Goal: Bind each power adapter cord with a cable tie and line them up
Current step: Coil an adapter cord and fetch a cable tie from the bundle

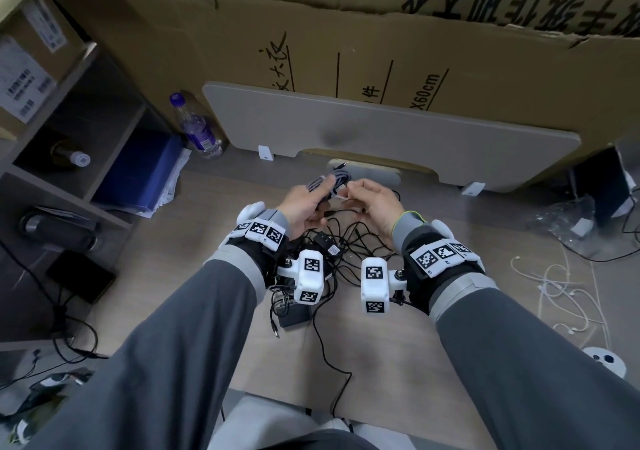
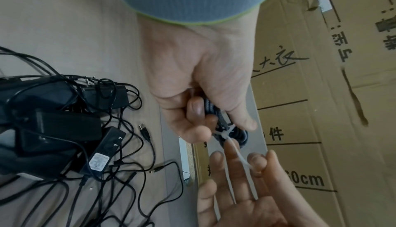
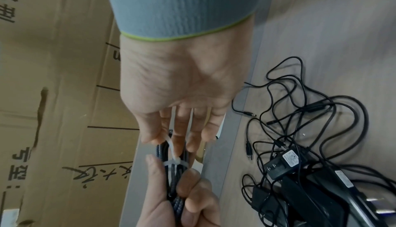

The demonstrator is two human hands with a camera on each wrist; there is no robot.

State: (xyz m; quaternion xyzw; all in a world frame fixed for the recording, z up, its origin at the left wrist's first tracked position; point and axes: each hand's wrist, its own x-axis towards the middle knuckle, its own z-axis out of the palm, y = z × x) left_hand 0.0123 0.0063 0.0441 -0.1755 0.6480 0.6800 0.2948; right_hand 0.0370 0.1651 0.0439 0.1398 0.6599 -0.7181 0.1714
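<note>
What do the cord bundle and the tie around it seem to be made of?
Cord bundle: looks like woven fabric sheathing, matte grey, with a visible braid pattern. Cable tie: probably nylon plastic, translucent white and smooth; its thin tail bends towards the right hand.

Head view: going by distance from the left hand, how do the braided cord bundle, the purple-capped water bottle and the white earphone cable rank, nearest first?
1. Braided cord bundle: gripped in the left hand itself.
2. Purple-capped water bottle: standing up-left of the hand, by the shelf.
3. White earphone cable: lying far off on the right side of the desk.
</note>
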